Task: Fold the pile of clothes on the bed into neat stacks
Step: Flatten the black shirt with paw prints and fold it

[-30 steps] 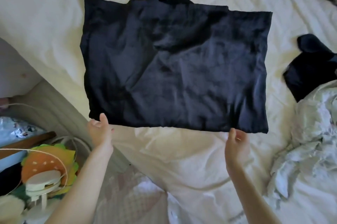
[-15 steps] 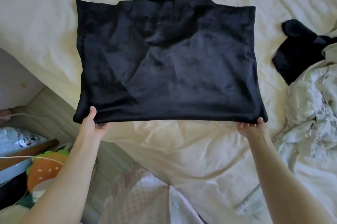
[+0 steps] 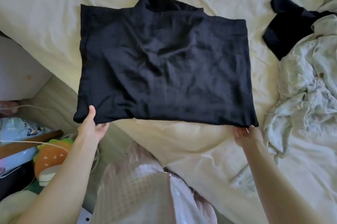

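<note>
While both hands clamp the near hem, the left hand (image 3: 93, 129) pinches one corner with its thumb on top and the right hand (image 3: 243, 133) pinches the other, this black garment (image 3: 164, 70) looks mid-fold: a soft, matte, creased rectangle lying on the bed (image 3: 45, 14), collar poking out at the far edge. Beyond the right grip, a crumpled pale, thin heap (image 3: 308, 96) waits unfolded, and further out a second dark piece (image 3: 288, 26) lies loose. No finished stacks are in view, so I'd say plenty remains.
</note>
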The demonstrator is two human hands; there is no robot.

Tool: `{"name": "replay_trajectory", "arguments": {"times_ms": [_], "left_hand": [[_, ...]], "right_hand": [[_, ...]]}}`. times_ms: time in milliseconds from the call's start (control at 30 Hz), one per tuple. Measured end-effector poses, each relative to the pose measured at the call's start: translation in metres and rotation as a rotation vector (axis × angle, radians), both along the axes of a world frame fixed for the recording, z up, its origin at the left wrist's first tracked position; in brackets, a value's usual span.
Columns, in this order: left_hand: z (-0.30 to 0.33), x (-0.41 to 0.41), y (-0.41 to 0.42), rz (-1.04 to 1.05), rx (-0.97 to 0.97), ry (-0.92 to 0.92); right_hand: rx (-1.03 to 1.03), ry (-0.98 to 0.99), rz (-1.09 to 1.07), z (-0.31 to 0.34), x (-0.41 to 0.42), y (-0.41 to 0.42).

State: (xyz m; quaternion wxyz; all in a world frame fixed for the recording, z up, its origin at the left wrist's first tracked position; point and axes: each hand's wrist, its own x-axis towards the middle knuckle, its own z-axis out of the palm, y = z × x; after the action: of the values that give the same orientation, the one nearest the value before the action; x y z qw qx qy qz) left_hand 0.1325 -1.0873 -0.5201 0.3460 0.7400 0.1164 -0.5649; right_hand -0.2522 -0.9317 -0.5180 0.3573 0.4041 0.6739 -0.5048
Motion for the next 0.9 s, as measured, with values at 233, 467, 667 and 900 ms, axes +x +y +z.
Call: {"name": "replay_trajectory", "arguments": {"times_ms": [233, 467, 667, 900], "left_hand": [[0.005, 0.007, 0.019, 0.041, -0.16, 0.019], [0.019, 0.017, 0.026, 0.027, -0.182, -0.039], [0.051, 0.001, 0.027, -0.077, -0.232, -0.167], [0.089, -0.086, 0.012, -0.669, -0.565, -0.662]], "right_hand": [[-0.012, 0.16, 0.274, 0.007, 0.031, 0.018], [0.07, 0.946, 1.542, -0.001, 0.096, -0.005], [0.147, 0.819, 2.313, -0.03, 0.128, -0.023], [-0.204, 0.375, 1.561, 0.002, 0.104, -0.03]]}}
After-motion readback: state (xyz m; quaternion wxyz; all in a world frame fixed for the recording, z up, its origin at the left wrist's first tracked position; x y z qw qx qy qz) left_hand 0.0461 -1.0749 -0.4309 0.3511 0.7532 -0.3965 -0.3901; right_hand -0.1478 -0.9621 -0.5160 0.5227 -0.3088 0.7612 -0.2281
